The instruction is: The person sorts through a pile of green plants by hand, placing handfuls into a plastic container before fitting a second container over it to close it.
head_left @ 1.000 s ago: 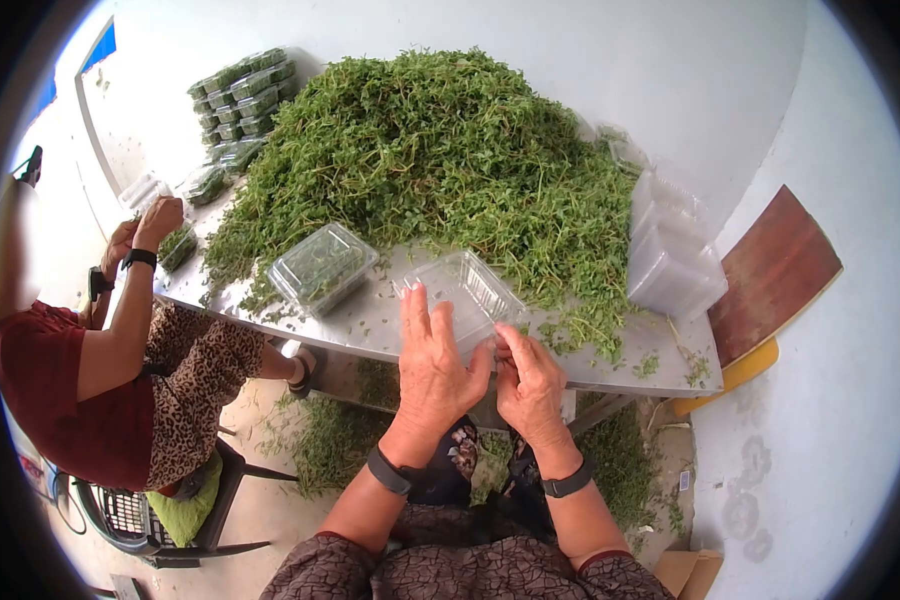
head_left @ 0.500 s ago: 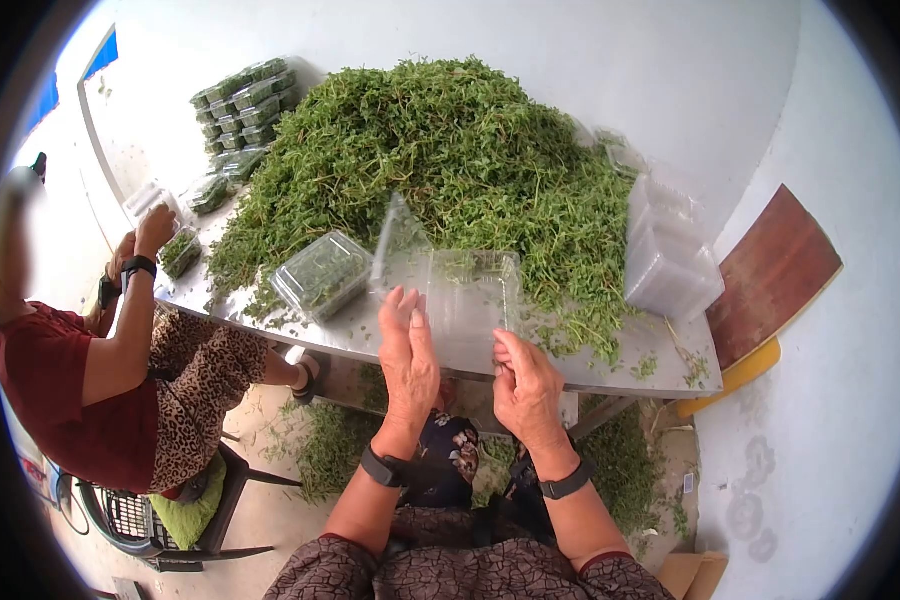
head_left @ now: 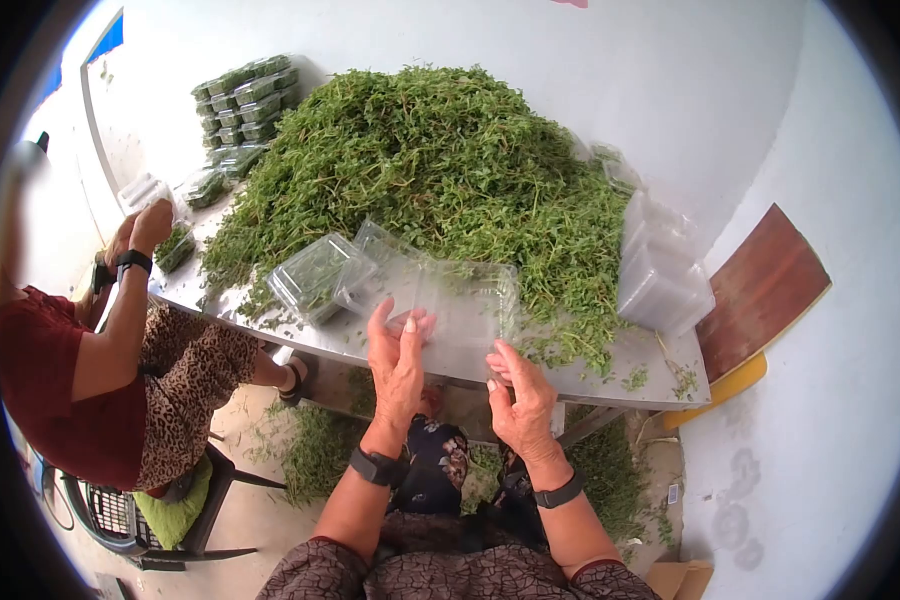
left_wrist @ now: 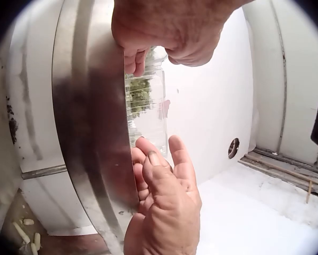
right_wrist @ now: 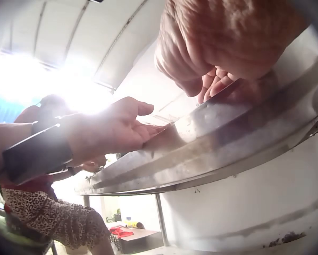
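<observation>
A clear plastic clamshell box [head_left: 467, 312] lies opened out on the table in front of me, its lid [head_left: 378, 240] spread to the left. My left hand [head_left: 398, 365] is at the front left of the box, fingers reaching under the lid side and thumb apart. By the box's front right corner is my right hand [head_left: 525, 405], its fingers loosely bent and thumb apart. In the left wrist view, the fingertips of my right hand [left_wrist: 167, 196] come right at the clear plastic. A closed box of greens [head_left: 310, 285] sits to the left, overlapped by the lid.
A large heap of leafy greens [head_left: 420, 170] covers the table [head_left: 590, 385] behind the box. Nested clear boxes [head_left: 665, 275] stand at the right; filled boxes [head_left: 245, 105] are stacked back left. A seated person [head_left: 80, 380] handles another box at the left end.
The lid has swung up and over to the left, now lying opened out beside the box. My left hand has shifted left; my right hand has come slightly down and left.
</observation>
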Demonstrator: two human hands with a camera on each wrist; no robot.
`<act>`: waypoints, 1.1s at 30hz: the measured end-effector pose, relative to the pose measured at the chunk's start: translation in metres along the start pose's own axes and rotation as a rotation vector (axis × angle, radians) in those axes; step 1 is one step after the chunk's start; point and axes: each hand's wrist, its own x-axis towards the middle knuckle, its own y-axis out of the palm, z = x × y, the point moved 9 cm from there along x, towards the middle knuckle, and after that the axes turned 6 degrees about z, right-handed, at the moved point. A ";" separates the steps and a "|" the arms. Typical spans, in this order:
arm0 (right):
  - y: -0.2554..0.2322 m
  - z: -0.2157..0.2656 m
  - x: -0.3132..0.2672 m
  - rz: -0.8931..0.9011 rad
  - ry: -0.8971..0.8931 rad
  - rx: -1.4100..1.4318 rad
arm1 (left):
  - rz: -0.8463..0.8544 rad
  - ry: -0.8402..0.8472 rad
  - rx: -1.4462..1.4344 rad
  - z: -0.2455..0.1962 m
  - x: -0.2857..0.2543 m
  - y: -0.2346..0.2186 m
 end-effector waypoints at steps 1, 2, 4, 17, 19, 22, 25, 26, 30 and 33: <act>0.001 -0.001 0.000 0.007 -0.002 0.002 | -0.008 -0.001 -0.001 0.000 0.000 -0.001; 0.000 -0.002 0.000 0.004 -0.005 0.010 | 0.002 0.012 0.028 -0.001 0.001 -0.001; 0.000 -0.002 -0.001 0.017 0.012 0.041 | -0.003 0.016 0.055 -0.001 0.000 -0.002; -0.005 -0.019 -0.012 0.056 0.189 0.416 | 0.064 0.029 -0.072 0.001 0.001 -0.003; -0.006 -0.021 -0.013 0.037 0.199 0.462 | 0.071 0.041 -0.125 0.002 0.000 -0.004; -0.006 -0.021 -0.014 0.034 0.199 0.446 | 0.113 0.086 -0.129 -0.001 -0.001 -0.002; -0.005 -0.025 -0.015 0.021 0.215 0.465 | 0.104 0.078 -0.156 0.001 -0.002 -0.002; -0.004 -0.026 -0.015 0.019 0.211 0.463 | 0.115 0.078 -0.131 0.001 -0.002 -0.001; -0.005 -0.028 -0.015 0.018 0.218 0.469 | 0.128 0.069 -0.101 -0.002 -0.002 0.001; -0.004 -0.028 -0.015 0.016 0.223 0.471 | 0.114 0.082 -0.098 -0.003 -0.003 0.001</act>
